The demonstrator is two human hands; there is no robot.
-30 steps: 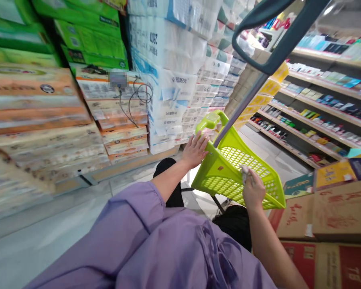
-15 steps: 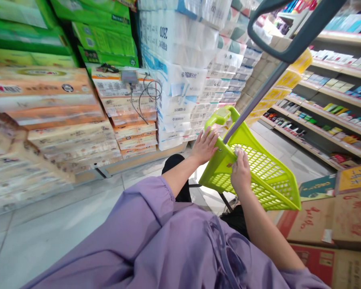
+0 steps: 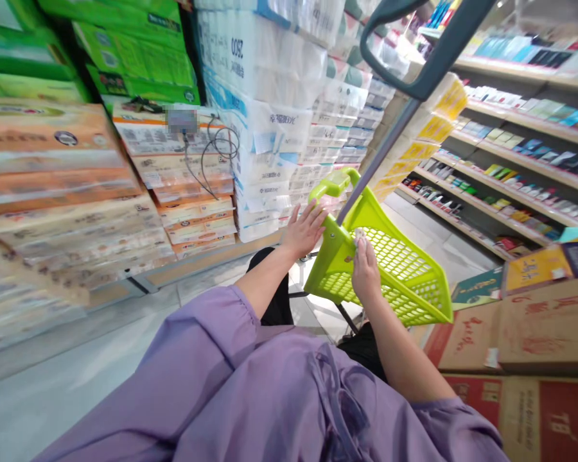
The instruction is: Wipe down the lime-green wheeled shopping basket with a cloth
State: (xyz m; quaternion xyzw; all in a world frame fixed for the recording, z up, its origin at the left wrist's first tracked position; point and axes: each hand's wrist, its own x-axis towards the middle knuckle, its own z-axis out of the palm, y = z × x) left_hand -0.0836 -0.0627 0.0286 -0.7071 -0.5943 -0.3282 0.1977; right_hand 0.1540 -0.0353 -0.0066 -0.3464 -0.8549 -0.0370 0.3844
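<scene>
A person in a purple long-sleeved top is sitting low in a shop aisle, working on a lime-green plastic shopping basket w/ perforated walls point(image 3: 404, 282), which is tilting on its side w/ the open top facing up and right. The basket is sitting just above the pale tiled floor point(image 3: 77, 378), between the person's knees and the shelving.

The left hand point(image 3: 304, 228) is lying flat and open, fingers spread wide, pressing against the basket's near left corner, just below the lime-green moulded handle point(image 3: 334, 183) at the top edge. The right hand point(image 3: 365, 269) is curling shut around a small crumpled whitish cloth or wipe point(image 3: 359, 236), pressing it onto the basket's upper rim close to where a long grey metal pull rod point(image 3: 380, 157) is meeting the basket. The rod is running up and right to a dark grey loop grip point(image 3: 404, 64) near the top edge of view.

To the left, stacked orange and cream tissue cartons point(image 3: 77, 186) and white wrapped paper packs point(image 3: 270, 109) are lining the floor; a black cable point(image 3: 212, 154) is dangling over them. On the right, shelves of small boxed goods point(image 3: 525, 167) are running back along the aisle. Brown and red cardboard boxes point(image 3: 534, 359) are sitting at lower right, just beside the basket.
</scene>
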